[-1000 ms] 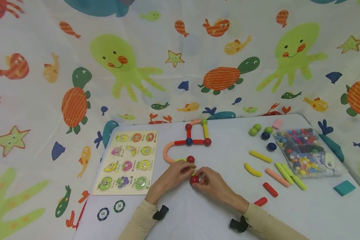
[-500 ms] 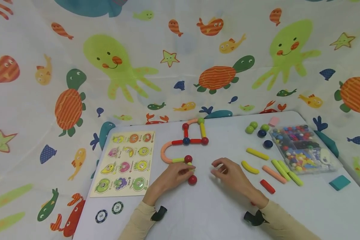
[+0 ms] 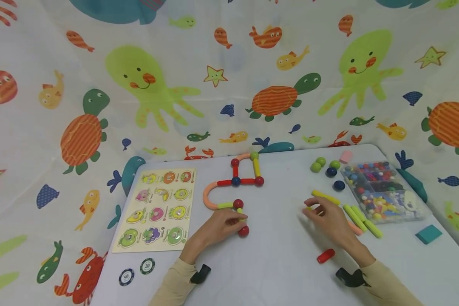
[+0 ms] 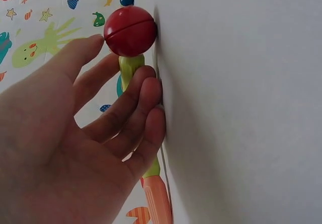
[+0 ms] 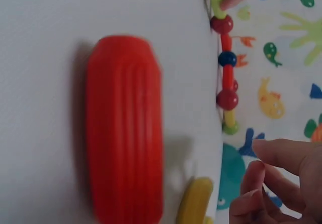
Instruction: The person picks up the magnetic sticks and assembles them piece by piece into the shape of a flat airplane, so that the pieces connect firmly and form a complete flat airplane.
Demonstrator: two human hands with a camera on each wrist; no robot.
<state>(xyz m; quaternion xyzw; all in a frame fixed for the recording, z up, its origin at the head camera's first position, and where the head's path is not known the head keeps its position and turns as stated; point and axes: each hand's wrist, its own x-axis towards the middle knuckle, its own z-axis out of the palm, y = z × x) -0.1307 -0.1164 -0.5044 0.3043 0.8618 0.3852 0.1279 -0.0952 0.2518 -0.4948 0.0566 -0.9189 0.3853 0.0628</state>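
Observation:
My left hand (image 3: pixel 222 225) pinches a short yellow-green magnetic rod (image 3: pixel 239 211) that links two red balls. The nearer red ball (image 4: pixel 131 31) stands by my left thumb in the left wrist view, with the other fingers curled beside the rod. These parts join a chain with a peach curved rod (image 3: pixel 208 196), red rods (image 3: pixel 247 181) and a blue ball (image 3: pixel 235 181). My right hand (image 3: pixel 329 219) hovers over the loose rods, its fingers bent, thumb and fingertips apart. A yellow curved rod (image 5: pixel 195 201) lies beneath it, mostly hidden in the head view.
A red rod (image 3: pixel 326 256) lies near my right wrist. Yellow-green rods (image 3: pixel 363 219), green balls (image 3: pixel 315 167) and dark blue balls (image 3: pixel 339 185) lie at right beside a clear bead box (image 3: pixel 390 197). A fruit puzzle board (image 3: pixel 157 210) and two chips (image 3: pixel 147 266) are at left.
My right hand has let go of the nearer red ball and moved right, over the loose rods. My left hand stays at the yellow-green rod.

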